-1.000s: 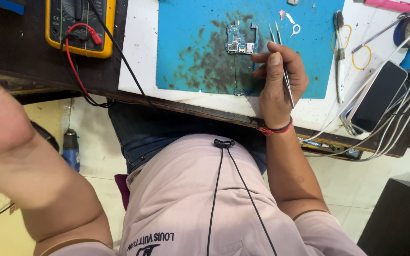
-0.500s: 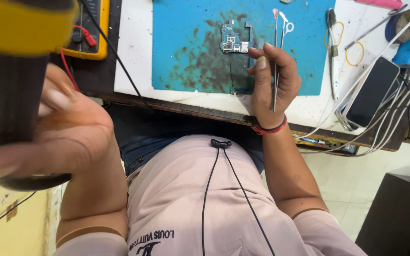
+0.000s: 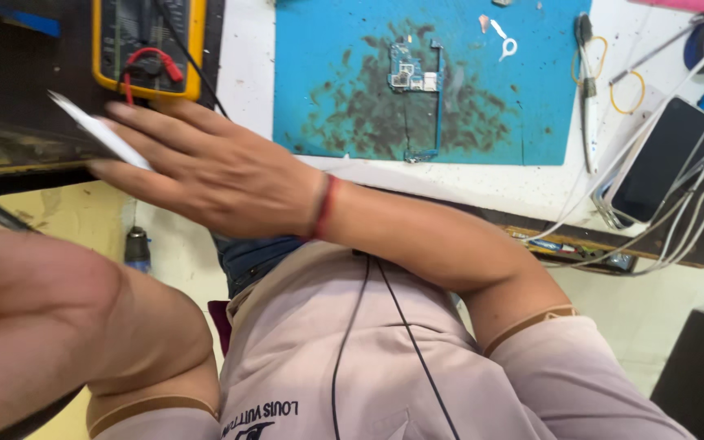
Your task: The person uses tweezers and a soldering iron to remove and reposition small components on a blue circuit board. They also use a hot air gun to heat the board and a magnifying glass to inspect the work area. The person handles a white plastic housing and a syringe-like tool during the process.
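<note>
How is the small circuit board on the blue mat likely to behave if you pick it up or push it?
The circuit board looks thin and flat, so it is probably light and should slide across the blue mat rather than roll. It appears rigid, unlikely to flop. Its exposed components suggest it is fragile, so lifting by the edges seems wisest.

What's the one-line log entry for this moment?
right hand: across body, holding white tweezers | left hand: close to camera, grip unclear | circuit board: on blue mat, untouched | multimeter: beside hand
</note>
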